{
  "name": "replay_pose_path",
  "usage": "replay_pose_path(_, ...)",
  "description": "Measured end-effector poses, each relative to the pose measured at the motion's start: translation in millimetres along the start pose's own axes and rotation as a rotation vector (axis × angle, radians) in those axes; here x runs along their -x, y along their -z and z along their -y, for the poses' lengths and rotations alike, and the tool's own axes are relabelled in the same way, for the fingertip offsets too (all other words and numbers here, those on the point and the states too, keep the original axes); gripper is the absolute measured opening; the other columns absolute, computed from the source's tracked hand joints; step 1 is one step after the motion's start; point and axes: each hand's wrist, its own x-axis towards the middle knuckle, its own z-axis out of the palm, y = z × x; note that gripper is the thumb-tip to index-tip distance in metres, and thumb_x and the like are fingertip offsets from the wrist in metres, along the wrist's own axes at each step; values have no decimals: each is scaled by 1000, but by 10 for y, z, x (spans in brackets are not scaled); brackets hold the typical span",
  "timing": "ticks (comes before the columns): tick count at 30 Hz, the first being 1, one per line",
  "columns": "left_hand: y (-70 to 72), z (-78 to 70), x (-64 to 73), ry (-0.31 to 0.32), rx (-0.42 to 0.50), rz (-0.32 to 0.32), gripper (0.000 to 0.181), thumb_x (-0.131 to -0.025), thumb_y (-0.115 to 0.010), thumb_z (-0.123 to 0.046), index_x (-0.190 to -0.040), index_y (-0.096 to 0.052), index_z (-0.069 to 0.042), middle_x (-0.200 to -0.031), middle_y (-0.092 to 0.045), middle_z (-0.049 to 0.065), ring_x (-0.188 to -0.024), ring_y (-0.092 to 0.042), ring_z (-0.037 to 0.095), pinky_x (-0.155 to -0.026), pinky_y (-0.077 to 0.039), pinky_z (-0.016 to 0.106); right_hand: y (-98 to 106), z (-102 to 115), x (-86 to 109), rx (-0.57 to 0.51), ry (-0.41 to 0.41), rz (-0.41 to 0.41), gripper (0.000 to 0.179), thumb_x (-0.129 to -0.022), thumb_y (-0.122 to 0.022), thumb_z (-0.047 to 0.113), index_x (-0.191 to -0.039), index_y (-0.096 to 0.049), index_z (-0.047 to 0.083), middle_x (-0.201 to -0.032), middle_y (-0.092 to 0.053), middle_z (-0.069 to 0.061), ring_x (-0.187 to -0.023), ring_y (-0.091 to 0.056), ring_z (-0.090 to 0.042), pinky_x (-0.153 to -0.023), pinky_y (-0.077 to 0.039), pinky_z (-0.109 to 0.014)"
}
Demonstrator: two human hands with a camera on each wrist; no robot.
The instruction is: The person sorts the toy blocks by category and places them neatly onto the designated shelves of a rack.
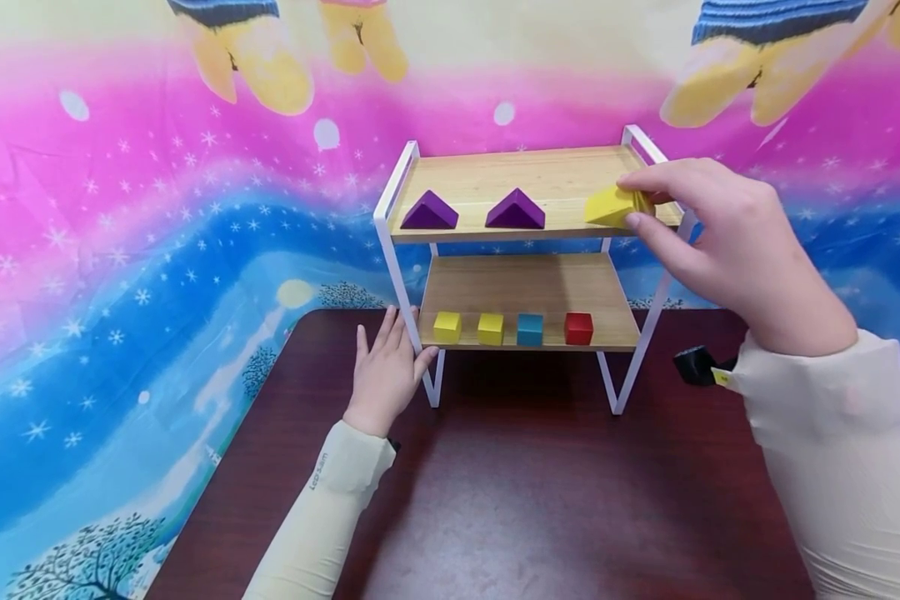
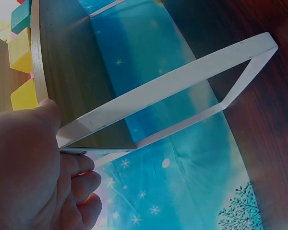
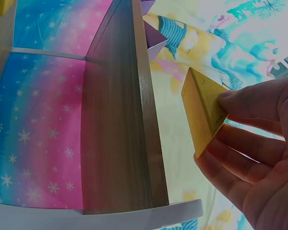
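My right hand (image 1: 742, 242) pinches a yellow triangular block (image 1: 609, 206) between thumb and fingers at the right end of the top shelf. A gap shows between this block (image 3: 204, 110) and the board in the right wrist view. Two purple triangular blocks (image 1: 430, 211) (image 1: 516, 209) stand on the top shelf's front edge, to the left. At the lower left, my left hand (image 1: 385, 371) rests against the side of the white-framed two-tier rack (image 1: 525, 179). Its fingers are extended, and its thumb touches the lower shelf's corner near the post (image 2: 149, 91).
Along the lower shelf's front edge sit two yellow cubes (image 1: 447, 327) (image 1: 491, 328), a blue cube (image 1: 529, 329) and a red cube (image 1: 578, 327). The rack stands on a dark wooden table (image 1: 525, 500). Behind it hangs a colourful printed cloth (image 1: 157, 208).
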Motion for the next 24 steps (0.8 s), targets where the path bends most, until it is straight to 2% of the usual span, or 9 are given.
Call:
replay_pose_path(4, -5, 3, -2, -3, 3, -4, 70, -106, -44, -50, -161, -27, -11, -166, -26, 8, -156, -12, 23, -121, 0, 62, -11, -12, -37, 16, -20, 19, 49, -86, -78, 0, -134, -66, 6, -119, -68, -18, -105, -61, -31, -91, -31, -3)
replay_pose_path(6, -9, 6, -1, -5, 4, -8, 69, -106, -45, -49, -161, -27, -11, -165, -26, 8, -156, -12, 23, -121, 0, 62, -20, -22, -55, 26, -19, 27, 48, -87, -78, 1, -133, -66, 6, -119, -68, -18, -106, -61, -31, -96, -39, -13)
replay_pose_path(7, -11, 7, -2, -6, 5, -10, 69, -106, -45, -48, -161, -27, -11, -165, -26, 8, -155, -12, 23, -121, -1, 62, -25, -28, -64, 29, -19, 29, 47, -87, -78, 1, -133, -66, 6, -119, -68, -18, -105, -61, -31, -95, -39, -13)
replay_pose_path(10, -13, 8, 0, -5, 9, -9, 69, -106, -46, -48, -161, -27, -11, -165, -26, 8, -155, -12, 23, -121, -1, 62, -40, -48, -93, 34, -24, 43, 46, -88, -76, 2, -133, -66, 5, -120, -67, -19, -105, -62, -33, -99, -51, -36)
replay_pose_path(11, -12, 7, 2, -5, 10, -9, 69, -106, -46, -48, -161, -27, -11, -165, -26, 8, -155, -12, 23, -121, -1, 62, -45, -55, -102, 33, -25, 48, 46, -89, -76, 2, -133, -66, 4, -120, -67, -20, -105, -62, -34, -98, -52, -44)
replay_pose_path(13, -11, 7, 2, -3, 12, -7, 70, -106, -45, -49, -161, -27, -11, -165, -26, 8, -156, -12, 24, -121, 0, 63, -56, -74, -121, 31, -29, 57, 45, -89, -75, 2, -133, -65, 4, -121, -67, -20, -105, -62, -35, -97, -53, -50)
replay_pose_path(14, -9, 6, 3, -2, 12, -7, 70, -106, -45, -49, -161, -27, -11, -165, -26, 9, -156, -12, 24, -121, -1, 63, -61, -82, -130, 27, -31, 63, 44, -90, -75, 2, -133, -65, 3, -122, -67, -21, -106, -62, -36, -93, -51, -59)
replay_pose_path(20, -9, 0, 0, 8, 5, -1, 70, -106, -44, -51, -161, -27, -11, -166, -25, 8, -156, -12, 24, -121, 0, 62, -87, -103, -174, 26, -48, 101, 43, -91, -74, 3, -132, -65, 2, -121, -66, -22, -105, -62, -38, -88, -53, -60)
replay_pose_path(24, -9, -5, 0, 11, 8, -1, 71, -106, -44, -51, -161, -27, -11, -166, -25, 8, -156, -11, 24, -121, 0, 62, -98, -104, -194, 41, -64, 131, 43, -92, -74, 4, -133, -64, 2, -122, -66, -22, -108, -62, -38, -90, -53, -60)
